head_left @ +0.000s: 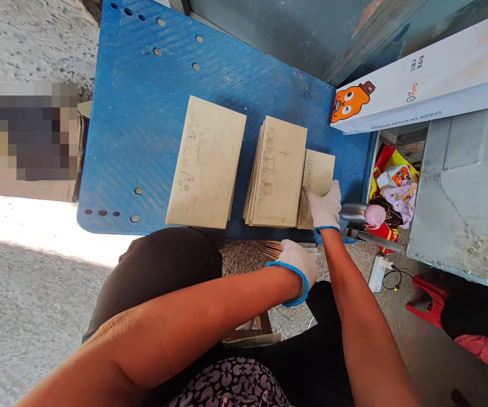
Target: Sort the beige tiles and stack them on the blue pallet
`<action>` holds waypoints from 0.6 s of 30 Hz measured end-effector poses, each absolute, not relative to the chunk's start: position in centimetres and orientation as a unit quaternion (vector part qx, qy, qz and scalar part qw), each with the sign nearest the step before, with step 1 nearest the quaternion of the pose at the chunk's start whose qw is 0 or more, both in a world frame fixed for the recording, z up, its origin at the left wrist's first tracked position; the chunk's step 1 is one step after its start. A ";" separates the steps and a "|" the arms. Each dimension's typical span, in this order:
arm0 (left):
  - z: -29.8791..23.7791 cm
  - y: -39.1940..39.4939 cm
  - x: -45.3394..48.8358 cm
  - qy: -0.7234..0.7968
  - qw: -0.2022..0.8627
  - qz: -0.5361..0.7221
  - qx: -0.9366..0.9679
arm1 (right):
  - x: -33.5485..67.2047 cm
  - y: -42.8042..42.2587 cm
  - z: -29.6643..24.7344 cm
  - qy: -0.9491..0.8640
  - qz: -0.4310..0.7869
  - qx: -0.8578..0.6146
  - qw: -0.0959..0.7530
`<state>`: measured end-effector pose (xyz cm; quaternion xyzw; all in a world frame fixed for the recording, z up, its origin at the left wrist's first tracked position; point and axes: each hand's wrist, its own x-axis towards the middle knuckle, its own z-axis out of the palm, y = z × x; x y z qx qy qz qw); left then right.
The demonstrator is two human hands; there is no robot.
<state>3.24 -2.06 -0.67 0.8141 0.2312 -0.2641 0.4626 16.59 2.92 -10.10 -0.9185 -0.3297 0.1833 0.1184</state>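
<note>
My right hand, in a white glove with a blue cuff, spans the small stack of thin wooden boards at the table's right. Its thumb is at the left side and its fingers at the right side of the boards. My left hand, gloved alike, is below the table's front edge, beside a stack of thin boards seen edge-on. Its fingers are mostly hidden, so its grip is unclear. On the table lie a taller stack of pale boards and, further left, a wide pale stack.
The blue table has bolts and holes at its left end. A white paper bag, a metal flask with a pink lid and a grey metal cabinet are at the right. A power strip and red stool are lower right.
</note>
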 end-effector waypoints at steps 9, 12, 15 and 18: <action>-0.1 -0.2 2.8 0.249 0.427 -0.272 0.826 | 16.7 -7.9 -9.9 -0.237 0.202 -0.883 0.351; -0.2 0.8 2.7 0.264 0.416 -0.253 0.833 | 14.9 -13.0 -10.4 -0.210 0.238 -0.911 0.263; 0.0 1.6 2.5 0.270 0.407 -0.250 0.836 | 12.6 -16.8 -10.6 -0.178 0.240 -0.948 0.111; 0.3 1.9 2.3 0.268 0.405 -0.264 0.833 | 10.8 -18.2 -11.0 -0.170 0.253 -0.952 0.037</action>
